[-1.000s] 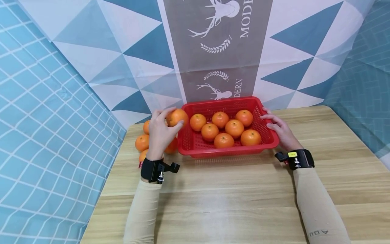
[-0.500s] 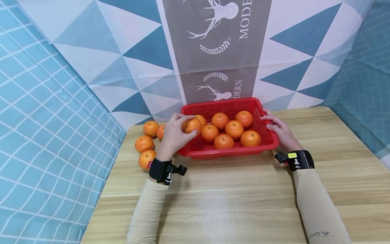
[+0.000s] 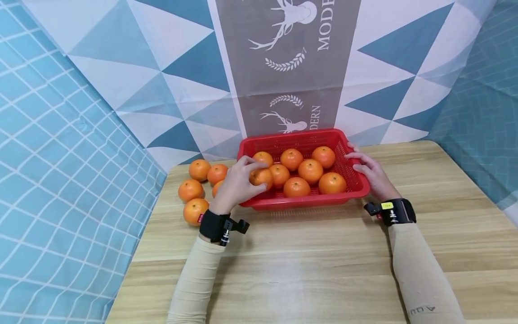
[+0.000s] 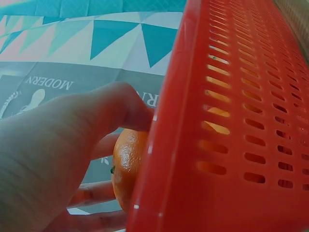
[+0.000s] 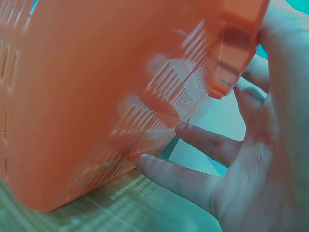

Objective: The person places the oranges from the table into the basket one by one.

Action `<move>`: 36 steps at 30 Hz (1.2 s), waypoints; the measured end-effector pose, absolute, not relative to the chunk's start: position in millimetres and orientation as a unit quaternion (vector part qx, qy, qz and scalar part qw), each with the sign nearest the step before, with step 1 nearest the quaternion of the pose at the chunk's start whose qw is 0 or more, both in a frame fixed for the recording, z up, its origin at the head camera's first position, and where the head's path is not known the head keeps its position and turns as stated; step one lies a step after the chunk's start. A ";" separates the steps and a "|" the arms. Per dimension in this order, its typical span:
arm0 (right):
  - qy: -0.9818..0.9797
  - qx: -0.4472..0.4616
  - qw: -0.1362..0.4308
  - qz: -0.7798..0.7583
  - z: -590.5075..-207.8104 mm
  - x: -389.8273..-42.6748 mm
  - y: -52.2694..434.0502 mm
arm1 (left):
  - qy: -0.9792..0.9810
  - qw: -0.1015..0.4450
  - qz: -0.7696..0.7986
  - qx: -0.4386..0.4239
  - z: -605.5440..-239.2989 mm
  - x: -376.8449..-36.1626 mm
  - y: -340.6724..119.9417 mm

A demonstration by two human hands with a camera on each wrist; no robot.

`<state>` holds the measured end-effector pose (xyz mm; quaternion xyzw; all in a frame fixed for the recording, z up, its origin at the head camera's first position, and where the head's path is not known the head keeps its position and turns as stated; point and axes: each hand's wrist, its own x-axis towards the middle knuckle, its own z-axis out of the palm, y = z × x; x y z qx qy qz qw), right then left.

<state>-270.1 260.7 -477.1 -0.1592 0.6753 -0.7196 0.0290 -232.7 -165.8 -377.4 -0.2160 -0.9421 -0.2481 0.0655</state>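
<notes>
Forearms: both of mine reach forward over the tabletop (image 3: 307,252) in beige sleeves, a black strap at each wrist; the right sleeve has letters I read as "AOU", and the right strap carries a yellow tag too small to read.
Left hand (image 3: 236,184): reaches over the basket's near-left corner, fingers curled round an orange (image 3: 261,177), thumb on its near side.
Held orange: inside the basket at its near-left corner, just beside the wall; in the left wrist view (image 4: 126,166) it shows behind the slotted wall, with a dark stem spot facing left. It is round, so I can give it no long axis.
Right hand (image 3: 370,173): fingers nearly straight and spread, laid flat against the outside of the basket's right wall; it grips nothing.
Basket (image 3: 356,191): red, slotted plastic, long axis running left to right, lying flat on the tabletop near the back edge.
Oranges in basket (image 3: 310,171): six more, in two loose rows, some touching.
Loose oranges (image 3: 195,211): five on the tabletop left of the basket, one partly hidden by my left hand.
Backdrop (image 3: 291,67): grey strip with white stags, a laurel sprig and the word "MODERN", cut off in both places.
</notes>
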 end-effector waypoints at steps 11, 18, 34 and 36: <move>0.685 -0.159 0.023 -0.711 -476.6 -269.5 261.2 | -0.933 0.034 -0.219 -0.283 -360.8 -247.3 -170.5; 0.675 -0.148 0.034 -0.722 -476.8 -270.2 260.4 | -0.933 0.007 -0.165 -0.321 -348.4 -260.1 -169.0; 0.671 -0.145 0.032 -0.727 -476.1 -270.5 260.5 | -0.926 -0.112 -0.093 -0.349 -357.4 -270.6 -162.2; 0.671 -0.145 0.032 -0.727 -476.2 -270.2 260.1 | -0.925 -0.117 -0.084 -0.351 -360.2 -271.0 -161.0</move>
